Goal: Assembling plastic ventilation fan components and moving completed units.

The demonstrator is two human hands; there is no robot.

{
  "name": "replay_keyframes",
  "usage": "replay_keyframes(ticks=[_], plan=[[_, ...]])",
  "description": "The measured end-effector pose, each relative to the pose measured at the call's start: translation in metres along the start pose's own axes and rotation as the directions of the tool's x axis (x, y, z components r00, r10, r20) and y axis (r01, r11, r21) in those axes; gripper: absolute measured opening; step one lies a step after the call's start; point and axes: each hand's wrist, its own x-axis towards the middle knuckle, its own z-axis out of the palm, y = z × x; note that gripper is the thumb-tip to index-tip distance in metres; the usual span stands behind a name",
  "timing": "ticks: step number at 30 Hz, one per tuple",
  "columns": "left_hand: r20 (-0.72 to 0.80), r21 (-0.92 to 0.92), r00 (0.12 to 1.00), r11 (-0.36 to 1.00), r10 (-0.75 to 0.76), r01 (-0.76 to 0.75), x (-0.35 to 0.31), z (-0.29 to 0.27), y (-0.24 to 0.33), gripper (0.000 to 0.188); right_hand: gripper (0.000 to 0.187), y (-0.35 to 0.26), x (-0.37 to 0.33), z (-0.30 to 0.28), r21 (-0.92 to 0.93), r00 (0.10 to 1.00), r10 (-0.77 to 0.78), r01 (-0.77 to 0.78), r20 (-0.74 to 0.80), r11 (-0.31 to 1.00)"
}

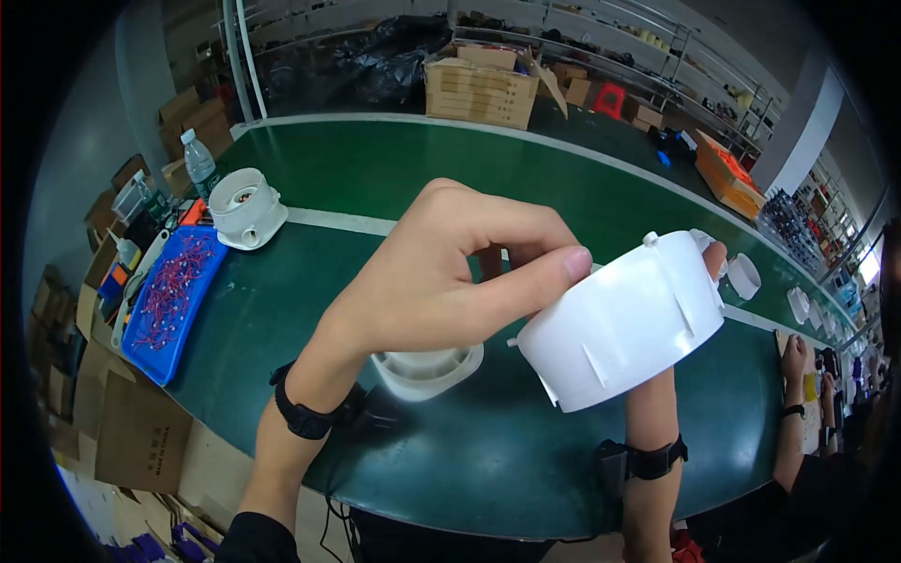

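Nearest: left hand (460, 272) is poising above the worktable (526, 479), thumb and forefinger bending together at the upper left edge of a white plastic ring (624, 328); cannot tell whether they are pinching the rim or something small. Right hand (715, 257) is grasping the ring from its far side, mostly hiding behind it, one fingertip showing at the right edge. The ring is hanging tilted in the air, clear of the green surface. Black straps (648, 460) are circling both wrists.

Below the left hand, a white base (427, 377) is resting on the worktable, partly hidden. At left, a blue tray (167, 364) is holding red wires (174, 291); just beyond, a white housing (249, 211) is standing beside a clear bottle (199, 164).

At right, a co-worker's hand (794, 357) is showing near the worktable; finger state unclear. Farther off, a cardboard box (481, 94) is sitting near black plastic sheeting (394, 61); metal shelves are lining the back.
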Motion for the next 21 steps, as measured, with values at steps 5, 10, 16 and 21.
replay_keyframes(ticks=[5, 10, 16, 21], plan=[[0.014, -0.047, 1.0, 0.999, -0.02, 0.02, -0.001, -0.001, -0.001, 0.018, 0.084, -0.001, -0.003, -0.019, -0.028, 0.989, -0.04, 0.044, 0.141, 0.999], [0.086, -0.082, 0.996, 0.996, -0.031, 0.038, -0.003, -0.001, -0.001, 0.02, 0.103, 0.006, -0.003, -0.01, 0.021, 0.988, -0.102, 0.101, 0.114, 0.995], [-0.116, -0.07, 0.96, 0.966, -0.256, 0.249, 0.001, -0.015, -0.01, 0.031, 0.097, 0.035, 0.038, 0.014, -0.793, 0.926, -0.292, -0.012, -0.238, 0.609], [-0.19, -0.089, 0.92, 0.939, -0.344, 0.332, 0.008, -0.021, -0.031, 0.034, 0.055, 0.029, 0.04, 0.012, -0.958, 0.919, -0.269, -0.281, -0.287, 0.062]])
